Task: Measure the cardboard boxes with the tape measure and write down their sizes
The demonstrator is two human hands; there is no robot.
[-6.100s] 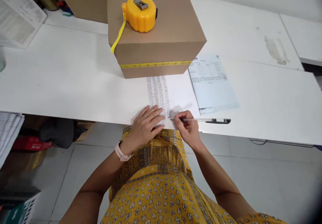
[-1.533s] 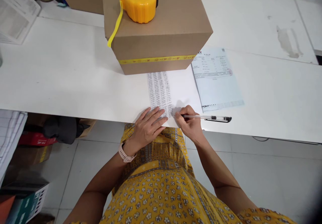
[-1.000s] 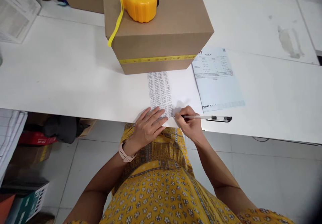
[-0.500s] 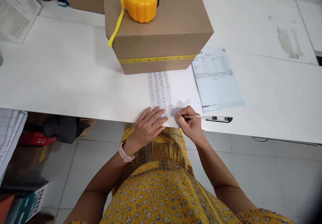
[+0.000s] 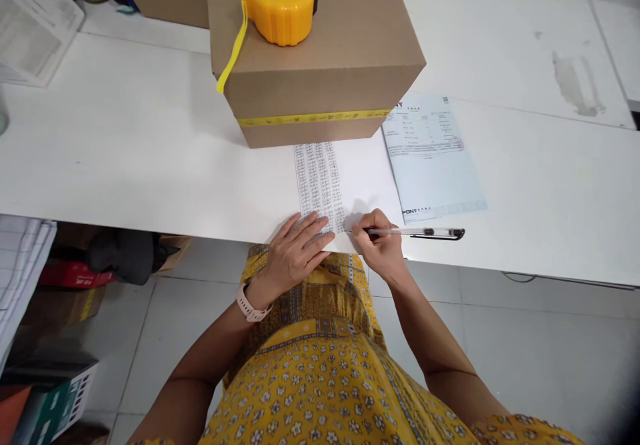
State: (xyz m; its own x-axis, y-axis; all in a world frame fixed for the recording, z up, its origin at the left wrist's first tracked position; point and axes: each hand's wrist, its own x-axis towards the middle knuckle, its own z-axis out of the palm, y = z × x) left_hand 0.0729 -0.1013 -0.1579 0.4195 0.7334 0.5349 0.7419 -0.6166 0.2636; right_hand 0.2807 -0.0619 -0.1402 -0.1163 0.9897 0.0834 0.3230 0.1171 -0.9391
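Note:
Columns of small handwriting cover the left part of a white sheet of paper point(image 5: 367, 171) at the desk's front edge. My left hand point(image 5: 295, 248) lies flat on the sheet's lower left, fingers spread, a pale pink watch on the wrist. In my right hand point(image 5: 376, 245) is a clear pen with a black cap point(image 5: 435, 233) on its rear end, closed in the fingers. Its tip is at the paper, just right of the last column. The sheet's far end is hidden by a cardboard box point(image 5: 320, 91).
On the box sits a yellow tape measure point(image 5: 283, 11) with a hanging strap. A pale blue printed form point(image 5: 435, 178) lies to the right on the white desk point(image 5: 125, 138). Boxes and a dark grey object point(image 5: 123, 251) are below the desk at left.
The view has shifted very slightly. My right hand and the pen have moved a tiny bit to the right; my left hand stays on the sheet.

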